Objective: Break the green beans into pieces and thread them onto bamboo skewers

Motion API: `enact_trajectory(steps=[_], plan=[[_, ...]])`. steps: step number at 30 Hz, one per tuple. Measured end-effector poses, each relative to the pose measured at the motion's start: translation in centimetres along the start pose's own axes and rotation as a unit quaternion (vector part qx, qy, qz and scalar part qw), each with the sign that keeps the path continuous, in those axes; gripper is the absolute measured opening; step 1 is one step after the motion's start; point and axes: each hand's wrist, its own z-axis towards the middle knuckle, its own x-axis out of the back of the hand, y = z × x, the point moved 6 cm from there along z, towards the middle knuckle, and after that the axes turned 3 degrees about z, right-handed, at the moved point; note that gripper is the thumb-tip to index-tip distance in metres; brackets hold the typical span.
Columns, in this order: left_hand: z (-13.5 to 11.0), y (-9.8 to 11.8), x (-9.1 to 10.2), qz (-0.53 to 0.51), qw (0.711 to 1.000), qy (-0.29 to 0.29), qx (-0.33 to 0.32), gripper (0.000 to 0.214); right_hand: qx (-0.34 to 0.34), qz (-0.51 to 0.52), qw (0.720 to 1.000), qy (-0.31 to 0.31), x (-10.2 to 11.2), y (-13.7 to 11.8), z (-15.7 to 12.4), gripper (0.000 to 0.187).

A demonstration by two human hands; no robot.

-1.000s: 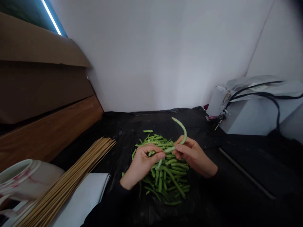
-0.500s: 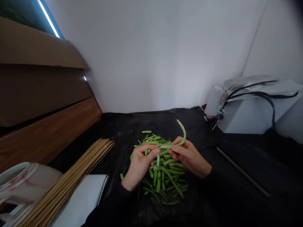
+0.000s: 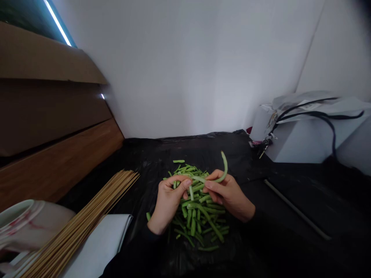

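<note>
- A bean (image 3: 225, 166) is pinched by the right hand (image 3: 228, 194), with its free end curved up on the far side.
- Its other end is pinched by the left hand (image 3: 167, 199), whose fingers are curled.
- Both hands are held just above a pile (image 3: 204, 218) of cut pieces on a black sheet (image 3: 150, 154).
- Skewers (image 3: 84, 224) are laid well to the left.

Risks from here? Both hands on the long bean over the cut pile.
1. The long bean is pinched between the left hand and the right hand, and its free end arcs up unsupported. A break may come out off-length or flick a piece away.
2. The pile of cut pieces is loose, with a stray piece already apart on the black sheet. More could scatter toward the skewers.
</note>
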Motion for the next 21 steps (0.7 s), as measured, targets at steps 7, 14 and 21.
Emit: enact_trajectory(steps=[7,14,21], plan=[[-0.1,0.1,0.0,-0.02,1.0,0.016,0.003,0.019,0.004,0.001,1.0,0.006,-0.2,0.6,-0.1,0.028],[0.2,-0.9,-0.2,-0.092,0.995,-0.01,0.029,0.031,-0.002,0.034,0.999,-0.002,-0.4,1.1,-0.1,0.023],[-0.5,-0.3,-1.6,-0.082,0.985,-0.15,0.04,0.051,-0.033,0.068,0.997,-0.017,-0.7,1.4,-0.3,0.025]])
